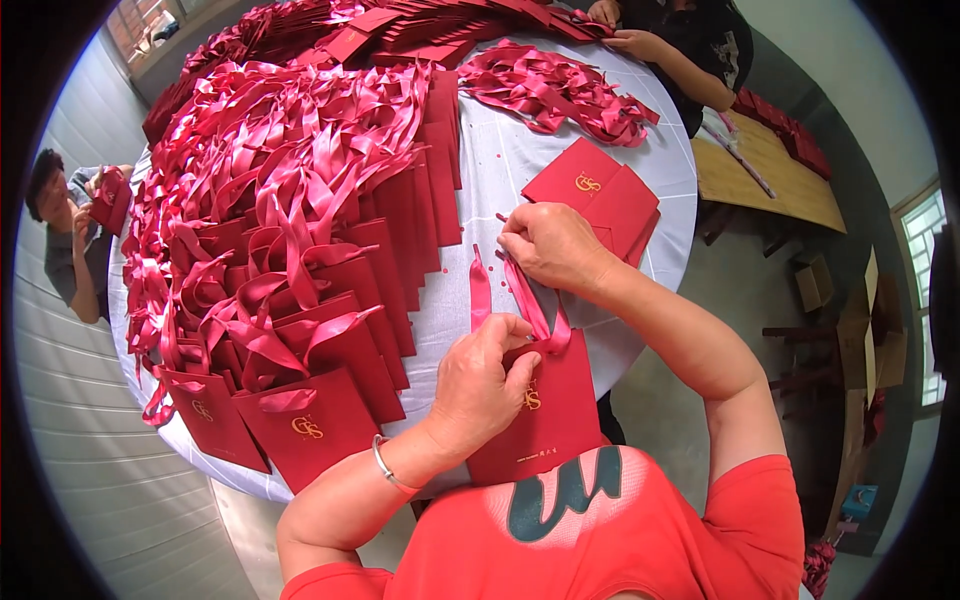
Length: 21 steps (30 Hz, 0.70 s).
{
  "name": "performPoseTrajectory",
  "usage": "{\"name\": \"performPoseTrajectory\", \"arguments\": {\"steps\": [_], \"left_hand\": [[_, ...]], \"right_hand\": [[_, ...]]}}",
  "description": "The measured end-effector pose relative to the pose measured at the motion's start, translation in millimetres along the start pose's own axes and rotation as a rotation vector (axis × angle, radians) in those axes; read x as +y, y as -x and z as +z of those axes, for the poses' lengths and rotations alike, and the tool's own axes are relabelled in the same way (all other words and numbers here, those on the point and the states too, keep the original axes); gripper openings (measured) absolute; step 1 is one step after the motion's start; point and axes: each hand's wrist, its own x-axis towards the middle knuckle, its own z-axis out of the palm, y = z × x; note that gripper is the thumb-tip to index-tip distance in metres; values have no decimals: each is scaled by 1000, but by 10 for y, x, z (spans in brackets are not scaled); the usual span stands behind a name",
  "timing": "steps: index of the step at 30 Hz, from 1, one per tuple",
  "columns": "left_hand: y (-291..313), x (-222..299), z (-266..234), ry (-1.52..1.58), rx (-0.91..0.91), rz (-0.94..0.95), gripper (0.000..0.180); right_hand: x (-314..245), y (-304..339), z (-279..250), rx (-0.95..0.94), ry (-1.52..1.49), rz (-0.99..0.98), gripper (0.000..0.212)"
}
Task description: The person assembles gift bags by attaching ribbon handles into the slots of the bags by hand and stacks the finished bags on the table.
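A red paper gift bag [552, 420] with a gold emblem lies in front of me at the table's near edge. My left hand [478, 385], a bangle on its wrist, is closed at the bag's top edge, thumb and index finger pinched there. Above it, my right hand [550, 245] pinches the upper end of a pink ribbon [535, 318], which runs down to the bag's top. Another ribbon strip [480, 290] stands up just left of it. Flat red bags [600, 195] without visible ribbons lie beyond my right hand.
Many ribboned red bags [310, 425] stand in dense rows on the left of the round, white-covered table [672, 130]. Loose pink ribbons [555, 90] are heaped at the back. One person [690, 60] works at far right, another [75, 230] at left. Cardboard boxes [868, 330] stand right.
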Motion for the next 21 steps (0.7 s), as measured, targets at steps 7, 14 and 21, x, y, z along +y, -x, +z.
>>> {"name": "performPoseTrajectory", "arguments": {"steps": [7, 14, 21], "left_hand": [[18, -12, -33, -102, 11, 109, 24], [-9, 33, -56, -190, -17, 196, 20], [-10, 18, -40, -138, -28, 149, 21]], "right_hand": [[-86, 360, -382, 212, -81, -52, 33], [152, 562, -325, -153, -224, 276, 37], [205, 762, -384, -73, -979, 276, 10]]}}
